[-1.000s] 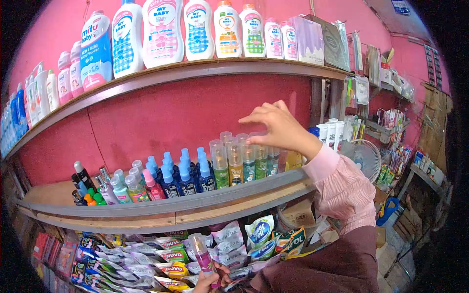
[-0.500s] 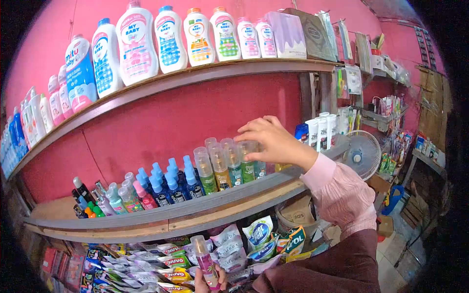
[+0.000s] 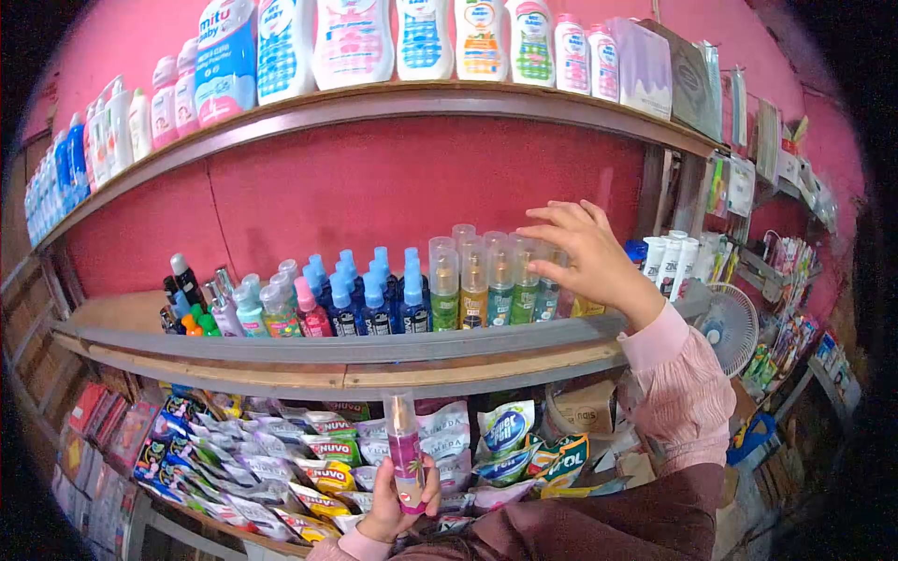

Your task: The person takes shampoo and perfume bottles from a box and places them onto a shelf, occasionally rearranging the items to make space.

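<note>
My left hand [image 3: 385,503] is wrapped round a purple body-mist spray bottle [image 3: 405,452] with a clear cap, held upright in front of the lower shelf. Up at the middle shelf, my right hand [image 3: 591,260] has its fingers spread, close over the right end of a group of clear-capped spray bottles [image 3: 470,285]. Those bottles hold green, yellow and teal liquids, and my hand partly hides the rightmost ones. Left of them stand dark blue bottles with light blue caps [image 3: 377,309] and a pink-capped bottle [image 3: 312,313].
Baby powder bottles [image 3: 354,42] line the upper shelf [image 3: 412,101]. Below the middle shelf's grey front rail [image 3: 281,348] lie many detergent pouches [image 3: 332,449]. White tubes [image 3: 672,262] stand right of my hand, with a fan [image 3: 728,327] beyond.
The view has tilted down and shifted left, so the shelves sit higher and further right. My left hand with the spray bottle shows more fully. My right hand stays over the clear-capped bottles, fingers spread.
</note>
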`<state>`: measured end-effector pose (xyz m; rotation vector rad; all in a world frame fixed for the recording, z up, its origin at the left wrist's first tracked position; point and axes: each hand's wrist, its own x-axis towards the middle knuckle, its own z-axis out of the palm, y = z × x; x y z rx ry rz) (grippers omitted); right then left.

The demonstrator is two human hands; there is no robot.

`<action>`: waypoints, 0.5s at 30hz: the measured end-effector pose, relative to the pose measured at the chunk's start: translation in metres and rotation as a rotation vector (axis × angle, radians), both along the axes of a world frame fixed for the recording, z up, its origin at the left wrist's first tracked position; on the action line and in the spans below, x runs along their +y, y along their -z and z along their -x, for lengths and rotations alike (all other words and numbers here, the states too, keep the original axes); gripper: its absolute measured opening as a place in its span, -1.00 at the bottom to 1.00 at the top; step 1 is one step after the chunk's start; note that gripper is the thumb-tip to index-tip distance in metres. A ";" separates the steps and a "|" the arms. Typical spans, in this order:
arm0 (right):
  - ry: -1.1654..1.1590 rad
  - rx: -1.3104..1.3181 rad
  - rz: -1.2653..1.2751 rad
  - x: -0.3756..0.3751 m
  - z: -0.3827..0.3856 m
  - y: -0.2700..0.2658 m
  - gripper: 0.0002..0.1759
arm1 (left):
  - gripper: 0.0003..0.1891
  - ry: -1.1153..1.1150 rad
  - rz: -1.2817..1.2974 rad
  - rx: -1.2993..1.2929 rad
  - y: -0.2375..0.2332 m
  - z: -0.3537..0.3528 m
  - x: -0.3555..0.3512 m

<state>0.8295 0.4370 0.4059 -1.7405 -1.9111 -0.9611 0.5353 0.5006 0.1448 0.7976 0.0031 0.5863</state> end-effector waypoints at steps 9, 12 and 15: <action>0.003 -0.088 -0.047 0.004 0.004 0.012 -0.59 | -0.31 0.076 0.023 -0.101 0.006 0.002 0.001; -0.027 -0.032 -0.062 0.003 0.023 0.011 -0.57 | -0.28 0.072 0.028 -0.114 0.000 0.001 -0.003; -0.027 -0.041 -0.049 0.006 0.026 0.012 -0.52 | -0.26 0.041 -0.016 -0.098 -0.003 0.000 -0.003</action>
